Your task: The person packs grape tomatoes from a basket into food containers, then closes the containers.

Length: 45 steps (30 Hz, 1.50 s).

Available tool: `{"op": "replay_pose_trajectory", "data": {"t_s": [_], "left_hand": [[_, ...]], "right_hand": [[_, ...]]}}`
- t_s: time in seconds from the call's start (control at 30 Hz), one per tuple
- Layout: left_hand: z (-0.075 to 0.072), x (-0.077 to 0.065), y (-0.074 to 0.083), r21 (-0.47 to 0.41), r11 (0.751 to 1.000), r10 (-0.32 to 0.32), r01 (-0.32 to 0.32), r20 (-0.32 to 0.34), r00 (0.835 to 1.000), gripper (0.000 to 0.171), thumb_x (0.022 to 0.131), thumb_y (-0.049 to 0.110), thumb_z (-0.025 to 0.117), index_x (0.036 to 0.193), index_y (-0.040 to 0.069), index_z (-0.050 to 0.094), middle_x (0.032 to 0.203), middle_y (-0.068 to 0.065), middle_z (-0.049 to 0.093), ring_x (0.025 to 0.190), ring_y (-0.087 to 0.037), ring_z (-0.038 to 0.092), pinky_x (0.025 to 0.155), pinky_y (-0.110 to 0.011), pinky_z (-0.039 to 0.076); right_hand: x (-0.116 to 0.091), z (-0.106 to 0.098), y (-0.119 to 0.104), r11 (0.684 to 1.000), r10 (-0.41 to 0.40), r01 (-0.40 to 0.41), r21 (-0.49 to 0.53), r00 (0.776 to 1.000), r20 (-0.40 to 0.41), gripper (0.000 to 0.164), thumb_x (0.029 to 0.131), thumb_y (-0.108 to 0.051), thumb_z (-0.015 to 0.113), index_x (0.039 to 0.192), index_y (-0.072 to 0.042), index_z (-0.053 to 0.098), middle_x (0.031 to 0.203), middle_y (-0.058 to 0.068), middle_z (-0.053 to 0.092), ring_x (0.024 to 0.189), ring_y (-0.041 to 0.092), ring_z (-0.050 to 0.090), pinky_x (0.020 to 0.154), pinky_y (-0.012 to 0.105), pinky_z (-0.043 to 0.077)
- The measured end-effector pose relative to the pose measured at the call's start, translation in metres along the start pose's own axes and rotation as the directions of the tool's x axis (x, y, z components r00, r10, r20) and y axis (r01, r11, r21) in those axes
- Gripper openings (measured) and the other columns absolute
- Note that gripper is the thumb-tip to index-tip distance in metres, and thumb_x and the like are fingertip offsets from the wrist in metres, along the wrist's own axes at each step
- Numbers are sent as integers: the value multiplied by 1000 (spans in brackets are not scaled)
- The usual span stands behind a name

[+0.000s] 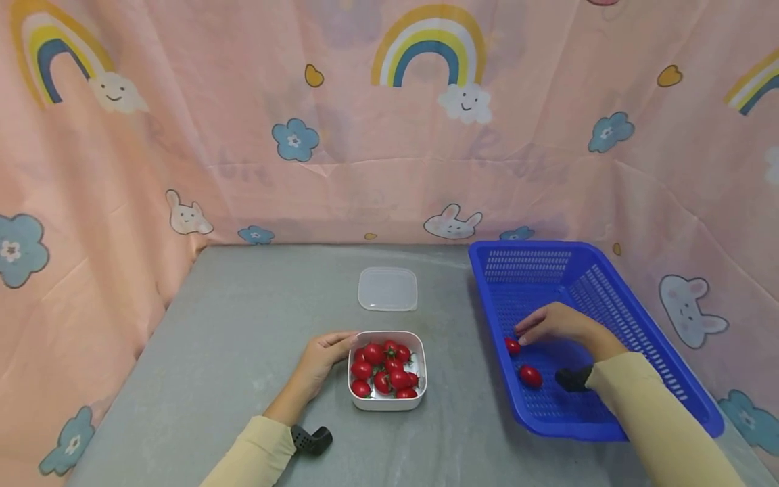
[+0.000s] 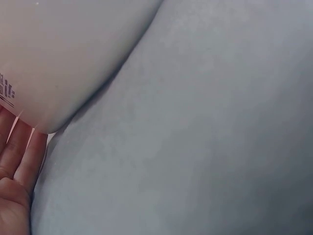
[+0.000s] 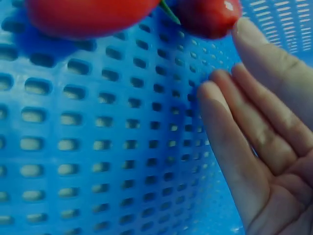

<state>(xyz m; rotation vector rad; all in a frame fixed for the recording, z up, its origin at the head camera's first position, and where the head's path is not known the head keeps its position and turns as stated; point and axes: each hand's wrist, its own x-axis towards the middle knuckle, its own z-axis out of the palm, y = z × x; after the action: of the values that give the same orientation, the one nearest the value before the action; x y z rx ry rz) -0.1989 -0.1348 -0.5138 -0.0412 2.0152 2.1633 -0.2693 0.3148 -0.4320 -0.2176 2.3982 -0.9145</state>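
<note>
A small white container [image 1: 388, 404] stands mid-table with several red cherry tomatoes [image 1: 382, 382], some with green stems. My left hand [image 1: 319, 362] holds it at its left side, thumb at the rim. In the left wrist view, fingers [image 2: 24, 156] lie along the outer wall. My right hand [image 1: 562, 326] is inside the blue basket [image 1: 523, 419], its thumb at one cherry tomato [image 1: 512, 346]; the right wrist view shows the fingers apart from the thumb, nothing between them. Another cherry tomato [image 1: 531, 376] lies nearer on the basket floor.
A clear plastic lid [image 1: 387, 289] lies flat behind the container. The basket's raised, slotted walls stand along the table's right side. A pink patterned curtain [image 1: 365, 135] borders the grey table [image 1: 243, 304] at the back and both sides.
</note>
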Motion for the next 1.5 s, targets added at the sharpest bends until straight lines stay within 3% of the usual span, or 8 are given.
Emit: {"op": "replay_pose_trajectory", "data": {"t_s": [0.33,0.8,0.93,1.1,1.2,1.27,1.37,1.5], "left_hand": [[-2,-1,0,9,1000,8,-8,3,1000,35,94,13,66,119,-12,65,107,-3,76,93,-1,68,86,-20,53],[-1,0,0,-5,1000,4,-4,-12,1000,35,93,12,67,118,-12,66,105,0,76,93,-2,68,86,-20,53],[-1,0,1,-2,1000,-1,1,-8,1000,35,93,13,67,118,-12,66,106,-1,76,94,-2,68,86,-20,53],[-1,-1,1,4,1000,-4,4,-2,1000,36,93,14,67,119,-11,66,107,-2,76,95,-2,67,87,-20,53],[-1,-1,1,1,1000,-3,3,-3,1000,36,93,13,67,119,-12,66,106,0,76,95,-1,67,87,-20,53],[-1,-1,1,-3,1000,0,0,-3,1000,36,93,12,66,119,-12,65,105,2,76,94,-1,67,87,-20,53],[-1,-1,1,-11,1000,5,-5,-4,1000,35,93,11,66,119,-13,65,102,5,76,93,0,68,86,-19,53],[-1,-1,1,-15,1000,3,-3,0,1000,36,93,12,66,119,-13,65,102,4,76,93,-1,68,86,-19,53]], "right_hand": [[4,6,-4,1000,-22,21,12,997,76,44,85,-30,78,120,-3,71,116,13,74,112,29,68,102,55,48],[6,10,-7,999,-1,3,-36,998,65,37,83,-28,80,113,-7,75,105,8,77,112,31,65,101,69,39],[2,3,-10,999,22,-23,-25,1000,-11,43,83,-37,79,116,-9,75,110,8,76,118,35,62,102,69,39],[-11,-13,-24,996,28,-13,89,985,-173,59,85,-45,75,128,-5,67,117,10,74,125,40,57,103,71,36],[-21,-20,-41,983,46,5,183,961,-274,67,84,-49,75,134,-6,61,112,-5,75,131,39,50,106,73,29],[-27,-20,-55,971,37,44,234,943,-332,68,85,-49,75,136,-6,60,103,-18,73,130,32,49,108,74,26],[-34,-14,-78,955,0,117,274,921,-390,65,86,-45,75,134,-4,61,90,-30,68,116,12,56,111,70,26],[-38,4,-108,931,-39,188,313,904,-426,60,86,-39,77,129,0,64,88,-28,70,96,-3,60,112,62,31]]}}
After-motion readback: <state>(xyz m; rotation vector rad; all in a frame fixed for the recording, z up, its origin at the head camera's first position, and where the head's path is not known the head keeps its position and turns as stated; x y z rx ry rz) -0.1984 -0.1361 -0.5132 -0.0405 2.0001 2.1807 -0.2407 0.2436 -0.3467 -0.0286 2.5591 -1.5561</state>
